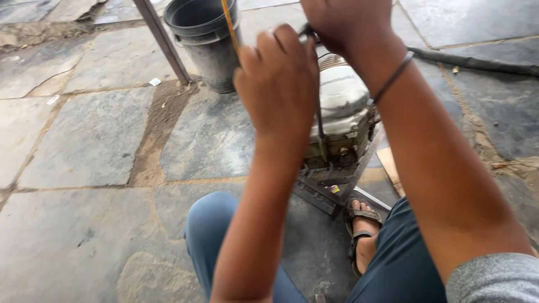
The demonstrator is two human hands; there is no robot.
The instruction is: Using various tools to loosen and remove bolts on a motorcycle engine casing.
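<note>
Two knees in blue trousers framed the bottom of my view, and my right foot in a strapped sandal [362,224] rested on the stone floor [90,140] just beside the motor's base. Between my legs stood a small motor [342,112], a pale rounded metal housing over a darker stack of plates and a black bracket. Both my hands were raised close together above it. My left hand [278,84] was curled shut, its back to the camera; what it gripped I could not tell for certain. A thin dark rod [320,120] ran down from behind it toward the motor. My right hand [342,22], a dark band on the wrist, was closed on something small and dark at the top, partly out of frame. The motor looked heavy, rigid and grimy, best gripped by its bracket or plate stack rather than the smooth dome. Farther off stood a grey plastic bucket [205,47], a slanting metal post [163,39] and a dark hose [477,62].
</note>
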